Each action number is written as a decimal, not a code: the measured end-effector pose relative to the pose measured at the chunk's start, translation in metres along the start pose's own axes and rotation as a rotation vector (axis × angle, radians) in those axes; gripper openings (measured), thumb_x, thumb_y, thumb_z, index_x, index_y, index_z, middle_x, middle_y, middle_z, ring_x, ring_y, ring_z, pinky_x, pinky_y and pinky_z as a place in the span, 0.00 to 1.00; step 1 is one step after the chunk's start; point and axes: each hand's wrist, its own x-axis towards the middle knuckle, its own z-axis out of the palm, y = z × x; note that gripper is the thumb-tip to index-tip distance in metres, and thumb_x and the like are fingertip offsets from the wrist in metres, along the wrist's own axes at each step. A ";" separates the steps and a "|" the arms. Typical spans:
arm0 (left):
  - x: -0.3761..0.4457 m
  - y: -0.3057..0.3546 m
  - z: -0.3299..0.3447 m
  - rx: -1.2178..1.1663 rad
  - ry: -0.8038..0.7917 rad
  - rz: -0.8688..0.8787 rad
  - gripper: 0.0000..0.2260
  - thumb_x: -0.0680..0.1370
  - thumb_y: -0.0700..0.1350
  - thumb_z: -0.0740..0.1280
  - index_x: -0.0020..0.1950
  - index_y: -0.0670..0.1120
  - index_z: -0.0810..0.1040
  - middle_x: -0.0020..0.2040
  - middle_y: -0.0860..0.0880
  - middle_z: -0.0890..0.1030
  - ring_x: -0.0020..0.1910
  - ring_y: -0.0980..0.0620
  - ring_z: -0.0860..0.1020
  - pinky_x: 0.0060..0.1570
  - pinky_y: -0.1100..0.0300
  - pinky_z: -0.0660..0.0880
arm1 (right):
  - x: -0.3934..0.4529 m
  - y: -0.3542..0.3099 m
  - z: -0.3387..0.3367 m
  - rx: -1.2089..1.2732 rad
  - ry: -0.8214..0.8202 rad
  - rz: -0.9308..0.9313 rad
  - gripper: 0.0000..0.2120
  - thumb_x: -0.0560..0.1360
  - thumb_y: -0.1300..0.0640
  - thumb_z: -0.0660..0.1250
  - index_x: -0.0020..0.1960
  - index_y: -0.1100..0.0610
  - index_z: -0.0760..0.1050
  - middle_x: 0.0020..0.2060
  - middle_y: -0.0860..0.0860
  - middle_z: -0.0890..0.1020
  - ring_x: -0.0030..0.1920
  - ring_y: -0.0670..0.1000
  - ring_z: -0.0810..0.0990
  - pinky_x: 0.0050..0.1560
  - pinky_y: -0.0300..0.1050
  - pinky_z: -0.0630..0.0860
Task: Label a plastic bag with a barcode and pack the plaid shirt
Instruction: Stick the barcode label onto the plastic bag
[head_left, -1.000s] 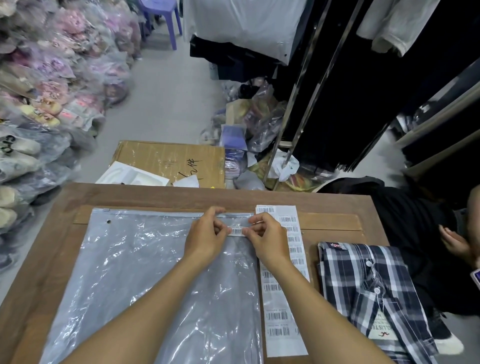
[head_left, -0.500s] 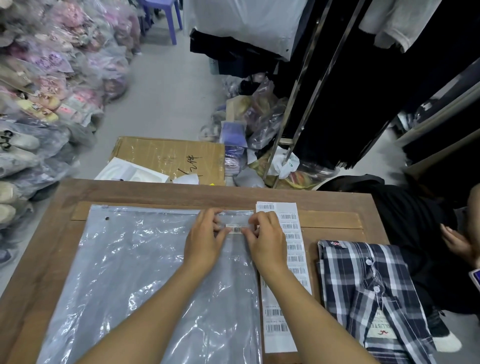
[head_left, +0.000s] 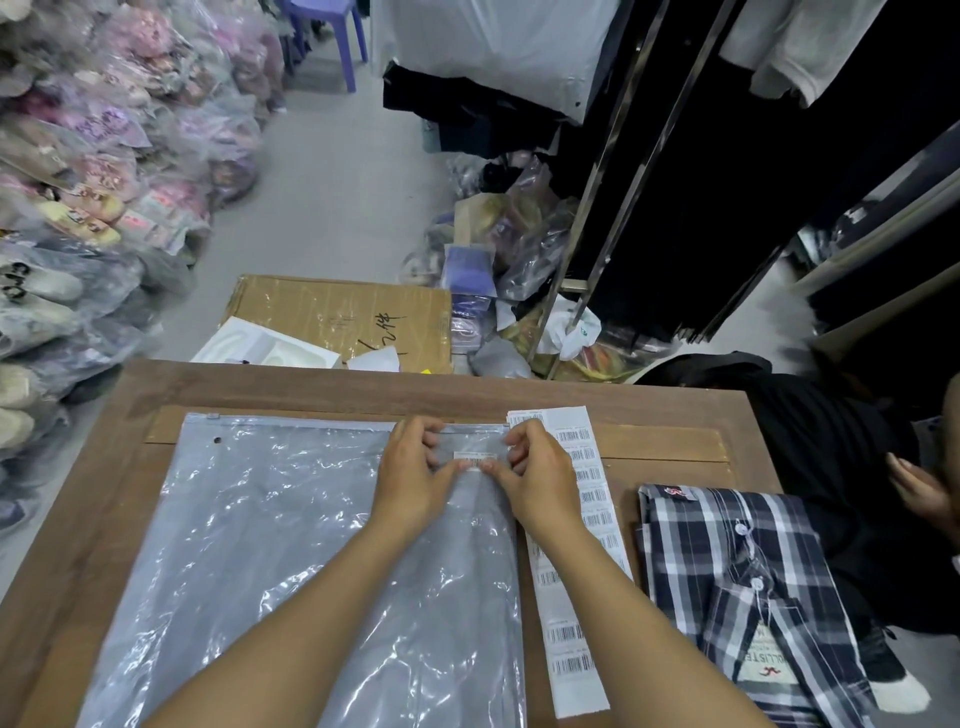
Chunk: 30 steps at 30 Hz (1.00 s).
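A clear plastic bag (head_left: 270, 530) lies flat on the wooden table (head_left: 93, 499), its zip edge at the far side. A small barcode sticker (head_left: 474, 458) sits on the bag's upper right corner. My left hand (head_left: 413, 478) and my right hand (head_left: 535, 483) rest on either side of it, with their thumbs and fingertips pressing its ends onto the plastic. A long white strip of barcode labels (head_left: 566, 597) lies along the bag's right edge, partly under my right forearm. The folded navy and white plaid shirt (head_left: 737, 582) lies at the table's right end.
Another person's hand (head_left: 919, 488) and dark clothing are at the far right. Past the table stand a cardboard box (head_left: 343, 317) and a white foam tray (head_left: 265, 351). Bagged goods are piled on the left, and a clothes rack with dark garments stands at the right.
Both hands have lowered the barcode sticker onto the bag's corner and now press it flat. The view has shifted slightly; the shirt and label strip have stayed put.
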 end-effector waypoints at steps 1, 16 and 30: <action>0.002 -0.002 -0.002 -0.024 -0.001 -0.003 0.18 0.67 0.42 0.79 0.52 0.47 0.76 0.45 0.48 0.76 0.36 0.56 0.73 0.39 0.65 0.70 | 0.002 0.002 -0.002 0.023 -0.009 0.006 0.14 0.70 0.53 0.78 0.47 0.52 0.73 0.39 0.46 0.76 0.35 0.47 0.73 0.44 0.53 0.78; 0.003 0.009 0.011 0.084 0.090 -0.092 0.17 0.70 0.51 0.76 0.52 0.47 0.75 0.47 0.52 0.73 0.45 0.52 0.73 0.46 0.57 0.73 | 0.005 -0.016 0.002 -0.139 -0.004 0.150 0.20 0.70 0.38 0.73 0.45 0.47 0.66 0.44 0.46 0.78 0.45 0.52 0.77 0.40 0.48 0.70; 0.014 0.005 -0.001 -0.028 -0.004 -0.115 0.10 0.70 0.41 0.76 0.47 0.47 0.77 0.40 0.51 0.74 0.31 0.58 0.69 0.39 0.62 0.72 | 0.012 -0.008 -0.007 0.054 0.000 0.158 0.14 0.68 0.51 0.79 0.40 0.51 0.73 0.35 0.46 0.79 0.39 0.51 0.79 0.41 0.47 0.75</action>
